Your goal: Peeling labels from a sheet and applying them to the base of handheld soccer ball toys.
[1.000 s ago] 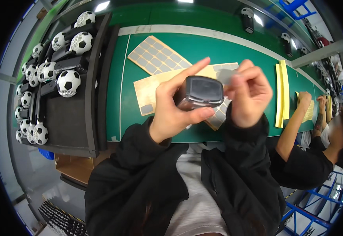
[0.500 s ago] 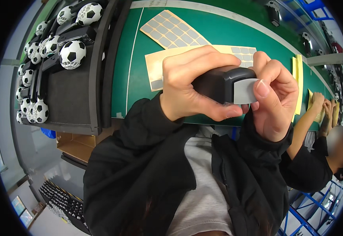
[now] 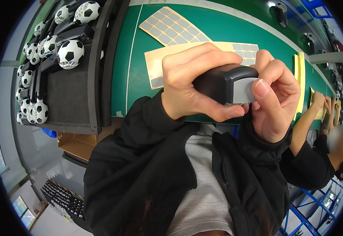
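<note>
My left hand (image 3: 191, 80) is wrapped around a black case-like object (image 3: 214, 83) with a rounded rim, its end face toward my right hand. Against that end, inside the rim, lies a grey sticker (image 3: 242, 90) with rounded corners. The thumb and fingers of my right hand (image 3: 276, 92) pinch the sticker's right edge. Beyond my hands, a sheet of grey stickers on tan backing (image 3: 199, 49) lies on the green table, many of its places bare. Another sticker sheet (image 3: 173, 27), mostly full, lies slanted behind it.
To the left a dark tray (image 3: 67, 94) holds several black objects topped with soccer balls (image 3: 70, 54). A cardboard box (image 3: 77, 145) sits below it. Yellow strips (image 3: 299, 84) lie on the green table (image 3: 120, 78) at right, near a co-worker (image 3: 311, 157) with arms over the table.
My hands and the black case have barely moved. The grey sticker sits at nearly the same place on the case's end, still in my right fingers.
</note>
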